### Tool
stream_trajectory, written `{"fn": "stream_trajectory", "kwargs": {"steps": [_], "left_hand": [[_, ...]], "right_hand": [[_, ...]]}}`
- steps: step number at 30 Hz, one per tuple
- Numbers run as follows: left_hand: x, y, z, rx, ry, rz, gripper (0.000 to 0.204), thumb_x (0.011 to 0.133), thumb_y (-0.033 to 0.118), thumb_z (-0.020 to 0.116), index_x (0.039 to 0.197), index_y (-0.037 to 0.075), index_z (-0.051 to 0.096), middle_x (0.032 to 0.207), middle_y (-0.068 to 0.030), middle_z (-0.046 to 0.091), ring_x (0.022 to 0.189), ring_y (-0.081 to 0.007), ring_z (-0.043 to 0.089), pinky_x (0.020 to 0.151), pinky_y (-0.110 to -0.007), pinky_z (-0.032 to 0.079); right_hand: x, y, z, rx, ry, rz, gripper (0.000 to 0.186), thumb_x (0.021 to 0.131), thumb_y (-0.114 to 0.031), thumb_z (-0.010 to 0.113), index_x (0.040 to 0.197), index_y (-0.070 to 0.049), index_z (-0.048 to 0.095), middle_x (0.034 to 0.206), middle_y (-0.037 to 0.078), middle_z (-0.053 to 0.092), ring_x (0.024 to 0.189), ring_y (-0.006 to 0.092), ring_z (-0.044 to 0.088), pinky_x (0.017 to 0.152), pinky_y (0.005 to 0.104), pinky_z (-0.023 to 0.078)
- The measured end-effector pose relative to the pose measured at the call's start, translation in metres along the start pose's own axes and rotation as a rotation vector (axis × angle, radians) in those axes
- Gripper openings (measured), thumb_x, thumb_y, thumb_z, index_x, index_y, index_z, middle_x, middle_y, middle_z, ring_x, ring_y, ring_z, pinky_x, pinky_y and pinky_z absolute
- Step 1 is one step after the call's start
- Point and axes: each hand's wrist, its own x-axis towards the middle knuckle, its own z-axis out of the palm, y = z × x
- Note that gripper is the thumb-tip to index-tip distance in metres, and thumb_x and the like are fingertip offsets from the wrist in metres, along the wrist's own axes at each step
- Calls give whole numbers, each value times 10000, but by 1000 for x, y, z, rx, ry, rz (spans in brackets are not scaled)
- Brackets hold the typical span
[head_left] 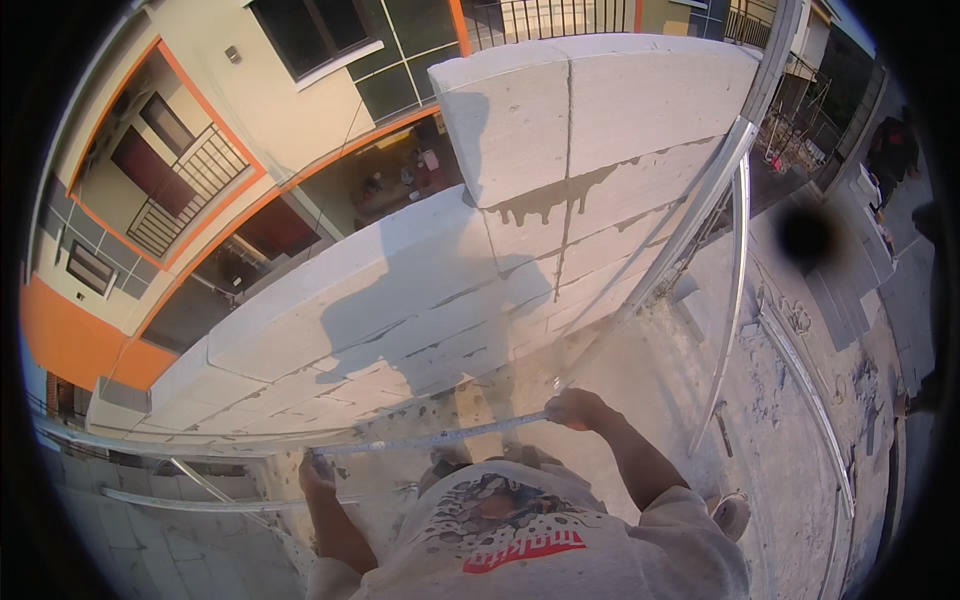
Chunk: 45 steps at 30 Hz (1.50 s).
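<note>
A long, narrow, pale blue-grey strip (430,439) stretches across in front of my chest, between both hands. Its exact kind is too small to make out. My left hand (317,475) is closed around its left end, low by the base of the block wall. Farther right and slightly higher, my right hand (578,410) grips the other end with curled fingers. Beyond the strip rises a wall of large white blocks (390,270), with my shadow cast over it. Wet grey mortar (555,200) has run down from a joint in the upper courses.
A metal post (690,215) stands against the wall's right end, with a slanting metal profile (738,290) beside it. More metal profiles (815,400) lie on the dusty concrete floor at right, near a hammer-like tool (722,428). At left, metal bars (200,503) cross near the wall's foot.
</note>
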Motion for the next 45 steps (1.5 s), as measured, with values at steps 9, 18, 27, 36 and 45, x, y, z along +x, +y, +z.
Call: {"fn": "stream_trajectory", "kwargs": {"steps": [9,18,27,36,45], "left_hand": [[-50,38,84,-2,-150,53,152,895,287,674,969,155,662,755,37,637,605,-66,571,508,-200,468],[-56,102,114,-7,-226,221,227,889,295,677,1023,113,661,850,0,670,664,-70,570,566,-197,459],[-32,151,117,-65,-261,314,220,887,267,688,986,72,661,823,-6,646,652,-74,557,548,-199,427],[43,253,35,-313,140,404,162,868,260,712,919,108,684,691,17,620,583,-80,582,516,-206,461],[143,395,-43,-273,236,523,162,876,224,693,951,81,693,820,-22,671,679,-127,624,620,-270,458]], "right_hand": [[7,-12,-131,110,300,26,314,764,-219,718,981,-5,643,942,207,666,899,366,650,789,424,517],[45,-74,-226,-111,637,-215,241,765,-143,711,945,3,644,909,200,653,857,361,641,758,433,513],[62,-147,-252,-78,712,-259,183,803,-146,688,930,-15,669,889,172,634,853,367,622,756,415,494],[57,-140,-281,-23,661,-147,154,836,-81,657,939,31,633,886,187,651,810,349,635,740,388,492],[37,-76,-316,-87,857,-5,180,905,-93,584,1017,46,608,911,137,661,812,252,618,752,360,488]]}}
